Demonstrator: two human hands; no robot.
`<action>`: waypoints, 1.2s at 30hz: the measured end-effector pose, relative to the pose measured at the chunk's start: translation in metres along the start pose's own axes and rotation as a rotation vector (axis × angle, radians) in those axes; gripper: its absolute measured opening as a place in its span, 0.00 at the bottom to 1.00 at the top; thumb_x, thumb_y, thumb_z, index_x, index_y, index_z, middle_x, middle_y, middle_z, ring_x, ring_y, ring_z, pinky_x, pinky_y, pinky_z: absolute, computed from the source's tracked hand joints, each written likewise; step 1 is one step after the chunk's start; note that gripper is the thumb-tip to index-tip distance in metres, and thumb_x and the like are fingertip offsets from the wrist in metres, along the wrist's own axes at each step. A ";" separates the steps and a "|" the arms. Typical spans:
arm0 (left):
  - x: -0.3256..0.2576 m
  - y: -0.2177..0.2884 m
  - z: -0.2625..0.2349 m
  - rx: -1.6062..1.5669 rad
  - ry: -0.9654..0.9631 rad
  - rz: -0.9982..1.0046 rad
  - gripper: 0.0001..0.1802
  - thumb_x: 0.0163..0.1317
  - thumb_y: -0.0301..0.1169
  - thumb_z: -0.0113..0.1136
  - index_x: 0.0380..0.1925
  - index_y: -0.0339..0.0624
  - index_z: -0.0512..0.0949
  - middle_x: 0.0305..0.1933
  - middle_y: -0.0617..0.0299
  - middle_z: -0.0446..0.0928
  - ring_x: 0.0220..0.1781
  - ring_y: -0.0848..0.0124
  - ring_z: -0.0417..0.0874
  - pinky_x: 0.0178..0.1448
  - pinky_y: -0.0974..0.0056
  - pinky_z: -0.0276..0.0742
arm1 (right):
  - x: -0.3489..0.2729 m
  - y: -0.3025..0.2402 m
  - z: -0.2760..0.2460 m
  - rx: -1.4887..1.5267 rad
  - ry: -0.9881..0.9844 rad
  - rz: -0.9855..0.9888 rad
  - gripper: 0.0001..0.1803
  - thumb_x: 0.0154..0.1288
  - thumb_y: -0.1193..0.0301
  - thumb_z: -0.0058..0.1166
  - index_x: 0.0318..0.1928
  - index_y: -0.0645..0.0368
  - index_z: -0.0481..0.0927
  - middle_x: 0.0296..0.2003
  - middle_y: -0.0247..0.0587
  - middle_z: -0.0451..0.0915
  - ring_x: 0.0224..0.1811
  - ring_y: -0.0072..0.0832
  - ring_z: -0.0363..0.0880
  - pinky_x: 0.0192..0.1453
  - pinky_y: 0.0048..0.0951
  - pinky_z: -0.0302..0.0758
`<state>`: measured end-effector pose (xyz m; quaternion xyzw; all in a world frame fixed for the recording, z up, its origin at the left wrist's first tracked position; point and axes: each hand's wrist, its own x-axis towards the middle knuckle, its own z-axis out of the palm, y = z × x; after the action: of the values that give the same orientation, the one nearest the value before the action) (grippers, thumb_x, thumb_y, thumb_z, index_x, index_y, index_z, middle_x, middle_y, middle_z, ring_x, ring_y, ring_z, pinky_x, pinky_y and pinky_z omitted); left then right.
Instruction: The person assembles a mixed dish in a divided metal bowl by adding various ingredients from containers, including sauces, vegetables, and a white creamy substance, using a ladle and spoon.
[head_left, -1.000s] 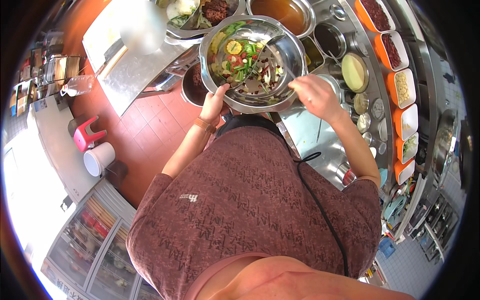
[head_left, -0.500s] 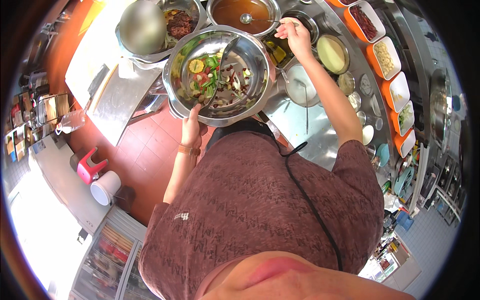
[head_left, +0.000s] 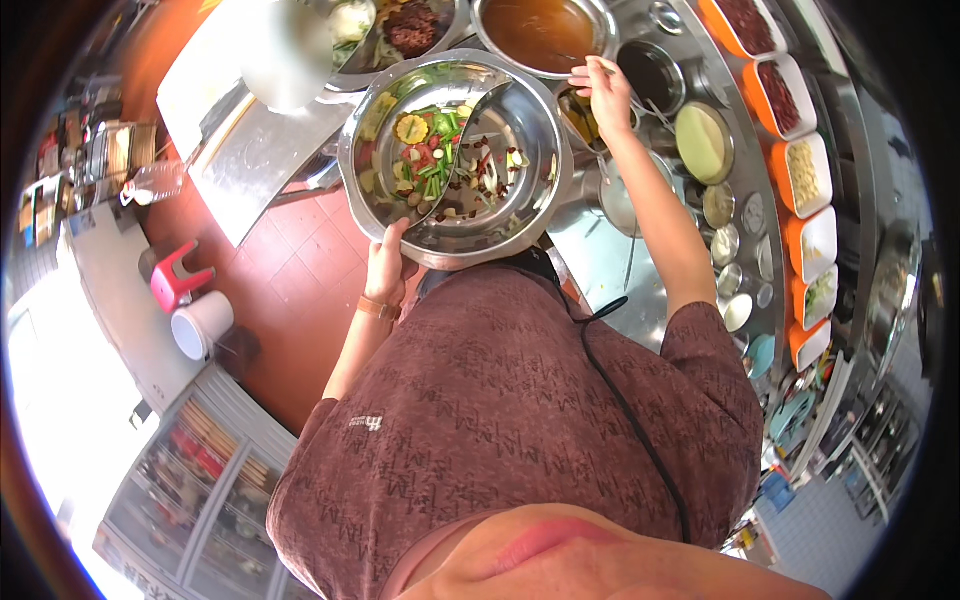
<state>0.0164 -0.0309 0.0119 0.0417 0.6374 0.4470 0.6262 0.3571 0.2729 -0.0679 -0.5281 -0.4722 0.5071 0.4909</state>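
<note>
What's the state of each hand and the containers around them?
Left hand: closed on the large bowl at its rim
Right hand: half-curled by the brown-liquid pan; grip unclear
Large bowl: divided, food in both sections
Brown-liquid pan: uncovered
Dark-liquid pot: uncovered
Orange-sided tubs: uncovered, most holding food

A shiny, upright steel bowl [head_left: 541, 148] has chopped greens [head_left: 437, 186] and a corn slice [head_left: 411, 128] in its left half.

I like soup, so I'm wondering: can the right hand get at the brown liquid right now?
Probably yes. The right hand is close beside the metal pot's rim, and no lid covers the brown liquid, so the way looks free.
</note>
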 end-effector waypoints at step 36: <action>-0.119 -0.107 -0.395 -0.454 0.667 0.021 0.17 0.76 0.48 0.54 0.49 0.49 0.80 0.43 0.67 0.87 0.30 0.74 0.84 0.17 0.70 0.62 | -0.337 0.328 0.189 -1.387 -0.642 0.266 0.21 0.77 0.52 0.50 0.42 0.58 0.81 0.36 0.55 0.87 0.40 0.56 0.87 0.46 0.60 0.81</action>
<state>-0.2342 -0.3721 -0.0364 -0.2385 0.6900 0.5720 0.3738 0.1553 -0.0787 -0.3719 -0.5941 -0.7334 0.2785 -0.1776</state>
